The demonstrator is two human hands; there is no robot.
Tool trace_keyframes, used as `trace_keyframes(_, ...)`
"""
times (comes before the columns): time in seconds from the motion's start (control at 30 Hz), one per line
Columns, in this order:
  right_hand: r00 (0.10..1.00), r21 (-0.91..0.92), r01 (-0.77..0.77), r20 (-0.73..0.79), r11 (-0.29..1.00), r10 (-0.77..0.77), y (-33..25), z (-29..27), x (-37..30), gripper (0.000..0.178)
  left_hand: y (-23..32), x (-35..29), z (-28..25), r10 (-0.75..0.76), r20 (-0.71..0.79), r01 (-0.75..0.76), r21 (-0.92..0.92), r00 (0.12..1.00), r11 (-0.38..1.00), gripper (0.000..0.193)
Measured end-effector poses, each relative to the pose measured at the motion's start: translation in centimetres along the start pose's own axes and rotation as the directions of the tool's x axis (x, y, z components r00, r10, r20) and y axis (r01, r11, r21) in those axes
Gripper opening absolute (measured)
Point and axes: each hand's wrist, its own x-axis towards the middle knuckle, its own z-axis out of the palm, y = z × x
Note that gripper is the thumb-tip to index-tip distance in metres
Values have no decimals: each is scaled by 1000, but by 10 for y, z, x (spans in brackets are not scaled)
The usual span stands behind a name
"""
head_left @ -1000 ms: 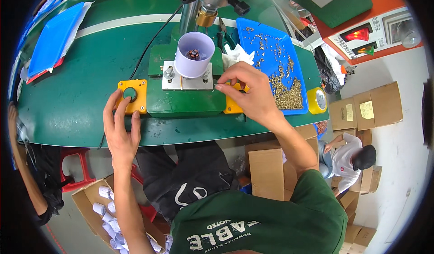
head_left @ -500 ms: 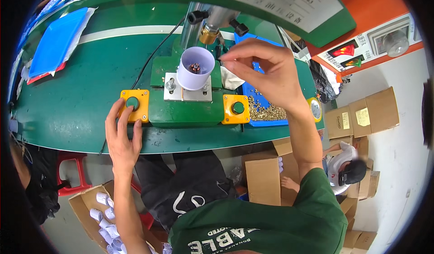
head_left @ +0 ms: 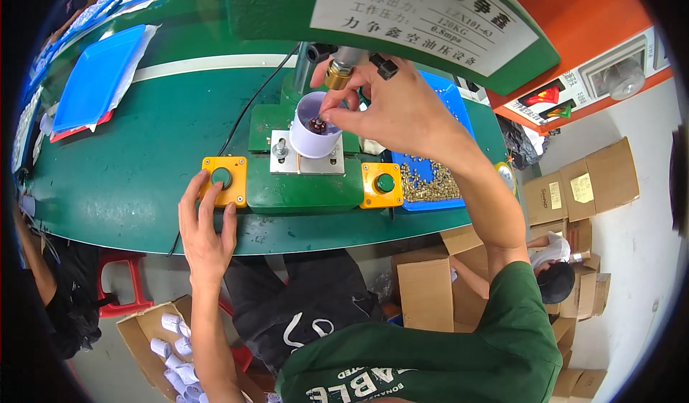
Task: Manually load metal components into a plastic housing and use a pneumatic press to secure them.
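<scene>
I find the right hand (head_left: pixel 400 112) pinch-shaped, contents unclear, at the lilac cup's (head_left: pixel 313 144) mouth; left hand (head_left: pixel 208 236) half-open, empty, at the green button (head_left: pixel 222 177). I advise withdrawing the right before pressing.

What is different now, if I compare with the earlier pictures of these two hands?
The right hand left the right yellow button box and moved forward and leftward; its fingertips are now at the mouth of the pale purple cup. Whether it pinches something small is unclear. The left hand stayed at the left yellow button box, and the cup stayed on its metal plate.
</scene>
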Motion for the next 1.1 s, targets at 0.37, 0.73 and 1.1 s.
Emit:
trace_keyframes(0.37, 987, 117, -139, 94, 983, 129, 3, -4, -1, 26, 0, -1, 1, 2, -3, -2, 2, 1000, 1000, 39)
trace_keyframes(0.73, 899, -154, 75, -417, 985, -133, 74, 81, -141, 26, 2, 6, -1, 22, -8, -22, 48, 1000, 999, 38)
trace_keyframes(1.1, 858, -214, 59, -488, 975, -159, 80, 97, -141, 31, 3, 10, -1, 2, 39, -4, 39, 999, 999, 32)
